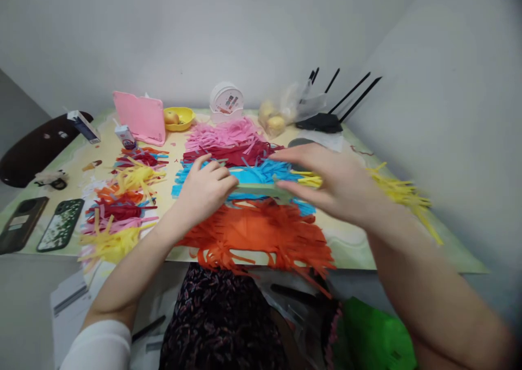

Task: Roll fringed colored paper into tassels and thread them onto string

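My left hand [209,189] is curled, its fingertips at the left end of a narrow pale green strip [256,186] that lies across blue fringed paper [247,174]. What the strip is made of I cannot make out. My right hand [334,182] is slightly blurred, its thumb and fingers apart near the strip's right end. Orange fringed paper [253,226] spreads in front of both hands, its strips hanging over the table edge. Behind the blue lie dark red fringed paper [228,155] and pink fringed paper [224,135].
Bundles of mixed fringed strips [122,209] lie at left, near two phones [61,225]. Further back are a pink stand [141,117], small cartons [125,136], a yellow bowl [185,119] and a round white container [227,99]. Yellow strips [402,193] lie at right.
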Available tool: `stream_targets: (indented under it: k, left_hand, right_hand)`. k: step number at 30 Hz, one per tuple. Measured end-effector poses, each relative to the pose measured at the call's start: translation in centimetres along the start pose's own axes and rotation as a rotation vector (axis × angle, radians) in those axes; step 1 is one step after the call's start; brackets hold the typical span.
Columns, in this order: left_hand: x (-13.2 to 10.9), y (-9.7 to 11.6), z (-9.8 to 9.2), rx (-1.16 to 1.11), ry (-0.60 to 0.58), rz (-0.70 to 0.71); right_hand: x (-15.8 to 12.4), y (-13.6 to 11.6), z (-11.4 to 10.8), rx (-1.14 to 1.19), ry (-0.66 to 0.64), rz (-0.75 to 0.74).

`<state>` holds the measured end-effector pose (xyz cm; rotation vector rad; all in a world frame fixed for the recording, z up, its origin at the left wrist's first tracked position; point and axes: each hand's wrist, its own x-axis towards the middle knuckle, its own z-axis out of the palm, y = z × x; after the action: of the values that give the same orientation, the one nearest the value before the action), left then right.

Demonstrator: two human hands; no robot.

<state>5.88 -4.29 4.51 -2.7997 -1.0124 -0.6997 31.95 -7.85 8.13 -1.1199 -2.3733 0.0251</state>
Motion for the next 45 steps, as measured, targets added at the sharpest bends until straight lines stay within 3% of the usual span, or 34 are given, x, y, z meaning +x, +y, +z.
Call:
stream_targets:
  k: [3,6,9,12,14,17,19,21,23,26,30,33,37,39,41,43,45]
  left_hand:
    - [-0.9,0.3,1.3,0.005,0.169,0.048]
    - [-1.7,0.4,3.1,-0.023,0.294,-0.053]
    - [-1.9,-0.1,4.7,-0.117,0.265,-0.202]
    - [-1.7,-1.3,5.2,-0.270,0.190,-0.360]
    - [-1.5,-2.2,4.9,-0.326,0.164,-0.489]
    - [-1.3,-3.0,4.1,-0.482,0.121,-0.613]
    - [-1.2,-2.8,3.7,-0.676,0.130,-0.637]
    - [-1.1,-2.2,3.4,-0.886,0.172,-0.662]
    - [-1.1,-1.6,3.3,-1.070,0.213,-0.691]
    - [-1.3,-1.3,3.3,-1.213,0.251,-0.704]
    - [-1.8,-1.6,3.3,-1.241,0.367,-0.745]
    - [-2.0,-1.9,3.7,-1.277,0.372,-0.768]
    - [-2.1,-1.9,4.5,-1.349,0.368,-0.779]
    - [-2.0,-1.7,4.8,-1.411,0.402,-0.798]
    - [-1.9,-1.4,4.8,-1.416,0.395,-0.790]
    - [-1.8,-0.9,4.4,-1.297,0.310,-0.693]
    - [-1.8,-0.5,3.7,-1.108,0.194,-0.533]
  right_hand:
    - [0.9,-1.8,2.3,-0.171,-0.098,-0.064]
    - [1.4,-3.5,3.5,-0.428,-0.138,-0.032]
    - [1.4,-3.7,2.6,-0.536,-0.148,-0.017]
    - [0.9,-1.8,0.3,-0.561,-0.167,0.144]
    - [0.4,-0.7,-1.4,-0.620,-0.064,0.264]
    - [-0.3,-1.3,-2.4,-0.631,0.280,0.255]
    - [-0.5,-3.0,-1.1,-0.454,0.389,0.160]
    - [-0.3,-4.3,1.4,-0.185,0.264,0.110]
    - [0.2,-4.6,4.5,0.012,0.118,0.215]
    - [0.9,-3.8,8.1,0.210,0.057,0.375]
    - [0.5,-4.1,10.5,0.205,-0.048,0.363]
    - [-0.2,-5.2,11.1,0.098,-0.094,0.302]
    - [-0.8,-5.8,9.5,0.073,-0.079,0.279]
    - [-0.8,-6.0,7.4,0.052,-0.052,0.261]
    - [-0.5,-6.1,4.8,0.013,0.083,0.238]
    - [0.5,-5.7,2.6,-0.030,0.218,0.174]
    - [2.0,-4.7,1.4,-0.052,0.178,0.055]
